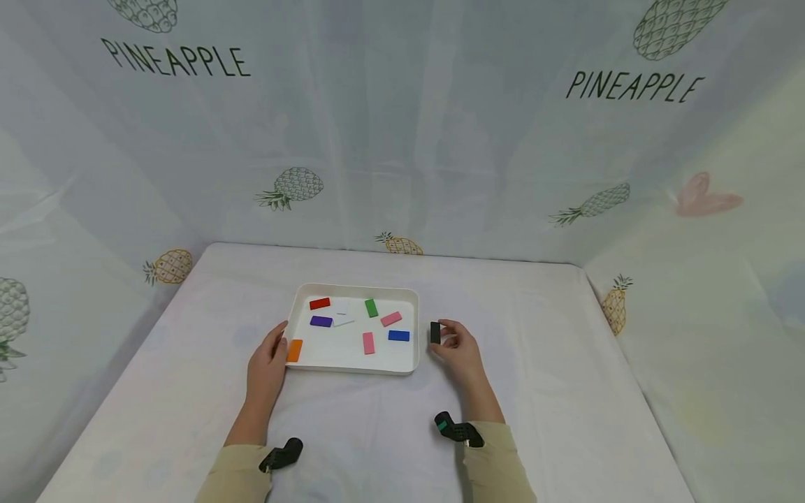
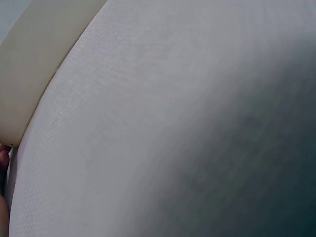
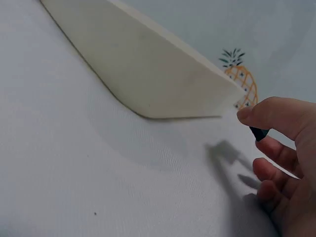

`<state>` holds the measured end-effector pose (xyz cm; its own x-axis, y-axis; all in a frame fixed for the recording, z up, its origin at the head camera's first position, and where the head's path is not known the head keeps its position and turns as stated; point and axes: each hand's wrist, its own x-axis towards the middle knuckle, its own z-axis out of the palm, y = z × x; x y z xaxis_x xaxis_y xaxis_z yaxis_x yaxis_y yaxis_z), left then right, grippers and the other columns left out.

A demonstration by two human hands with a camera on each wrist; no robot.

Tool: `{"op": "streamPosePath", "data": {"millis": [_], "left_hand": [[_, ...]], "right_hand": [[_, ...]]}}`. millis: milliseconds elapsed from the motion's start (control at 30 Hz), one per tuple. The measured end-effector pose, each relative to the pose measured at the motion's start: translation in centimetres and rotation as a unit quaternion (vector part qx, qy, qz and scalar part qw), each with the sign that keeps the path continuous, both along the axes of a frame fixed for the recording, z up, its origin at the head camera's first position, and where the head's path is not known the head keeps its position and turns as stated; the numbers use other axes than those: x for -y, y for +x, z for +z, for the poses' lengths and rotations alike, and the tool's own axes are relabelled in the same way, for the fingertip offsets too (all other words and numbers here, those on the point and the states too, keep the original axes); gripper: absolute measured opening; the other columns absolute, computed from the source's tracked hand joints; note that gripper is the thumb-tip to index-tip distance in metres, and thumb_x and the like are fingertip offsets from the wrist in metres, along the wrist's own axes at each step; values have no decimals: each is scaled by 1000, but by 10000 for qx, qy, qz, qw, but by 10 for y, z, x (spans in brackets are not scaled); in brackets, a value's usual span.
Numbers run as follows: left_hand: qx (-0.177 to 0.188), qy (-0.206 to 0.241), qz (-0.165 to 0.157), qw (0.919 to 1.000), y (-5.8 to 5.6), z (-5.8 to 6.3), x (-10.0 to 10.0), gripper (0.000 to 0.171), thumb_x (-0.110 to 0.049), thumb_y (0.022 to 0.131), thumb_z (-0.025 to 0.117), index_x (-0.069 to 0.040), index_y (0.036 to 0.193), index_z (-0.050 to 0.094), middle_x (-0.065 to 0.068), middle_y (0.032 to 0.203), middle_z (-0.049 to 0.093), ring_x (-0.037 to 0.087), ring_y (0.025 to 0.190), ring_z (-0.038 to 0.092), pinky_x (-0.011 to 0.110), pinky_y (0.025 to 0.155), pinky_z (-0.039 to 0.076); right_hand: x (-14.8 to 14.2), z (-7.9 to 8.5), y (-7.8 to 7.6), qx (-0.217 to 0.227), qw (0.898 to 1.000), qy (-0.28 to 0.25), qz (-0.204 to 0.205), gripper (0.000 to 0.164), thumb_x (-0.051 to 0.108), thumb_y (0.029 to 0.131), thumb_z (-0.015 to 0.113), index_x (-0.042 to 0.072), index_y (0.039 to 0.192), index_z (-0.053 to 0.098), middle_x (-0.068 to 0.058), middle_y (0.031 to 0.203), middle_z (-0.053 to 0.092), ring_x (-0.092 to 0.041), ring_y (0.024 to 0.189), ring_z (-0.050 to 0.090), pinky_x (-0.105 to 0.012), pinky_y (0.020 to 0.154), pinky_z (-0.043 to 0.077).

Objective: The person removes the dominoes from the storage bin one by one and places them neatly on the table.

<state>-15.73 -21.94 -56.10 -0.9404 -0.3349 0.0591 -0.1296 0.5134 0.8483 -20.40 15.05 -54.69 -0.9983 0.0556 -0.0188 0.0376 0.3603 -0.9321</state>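
A white tray with low walls lies on the table, and small flat coloured blocks are spread inside it. My left hand holds the tray by its left side; in the left wrist view only bits of its fingers show at the tray's lower corner. Off the tray's right side, my right hand pinches a black block between thumb and forefinger. In the right wrist view that block is mostly hidden behind the fingers, above its shadow on the cloth.
Inside the tray are a red block, a purple block, an orange block, a green block, a blue block, two pink ones and white pieces. A white cloth covers the table; pineapple-print curtains surround it.
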Motion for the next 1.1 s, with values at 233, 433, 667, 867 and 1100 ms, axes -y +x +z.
{"op": "streamPosePath", "data": {"millis": [233,433,667,867,1100], "left_hand": [[110,12,77,9999,1,2,-1,45,-29,105,37,-17,148,43,15,141,50,31,121,49,51,103,41],[94,-4,136,9999,1,3,-2,44,-28,105,38,-18,148,44,14,140,51,30,119,50,49,102,42],[123,-20,101,9999,0,1,-2,45,-28,105,37,-18,148,43,14,142,50,31,121,49,50,103,41],[145,-36,57,9999,-1,-1,0,45,-28,105,37,-18,148,43,15,139,51,31,120,49,51,103,41],[85,-19,2,10000,0,0,0,45,-29,105,36,-17,148,43,15,138,52,31,119,49,52,103,39]], "right_hand": [[-7,-10,-8,158,9997,199,57,51,6,75,80,7,124,63,-6,96,59,-16,74,47,-27,60,39],[-8,-9,-12,171,9992,349,104,51,6,75,82,5,122,64,-5,86,56,-16,72,48,-25,60,40],[-6,-5,-13,327,9979,545,104,50,3,73,82,2,120,64,-6,82,54,-17,70,45,-27,60,39],[-4,-2,-14,419,9952,879,77,50,5,72,84,2,118,65,-4,79,53,-17,70,46,-29,62,39],[-5,0,-13,446,9948,903,143,49,5,71,84,2,117,66,-4,80,52,-18,70,45,-29,61,39]]}}
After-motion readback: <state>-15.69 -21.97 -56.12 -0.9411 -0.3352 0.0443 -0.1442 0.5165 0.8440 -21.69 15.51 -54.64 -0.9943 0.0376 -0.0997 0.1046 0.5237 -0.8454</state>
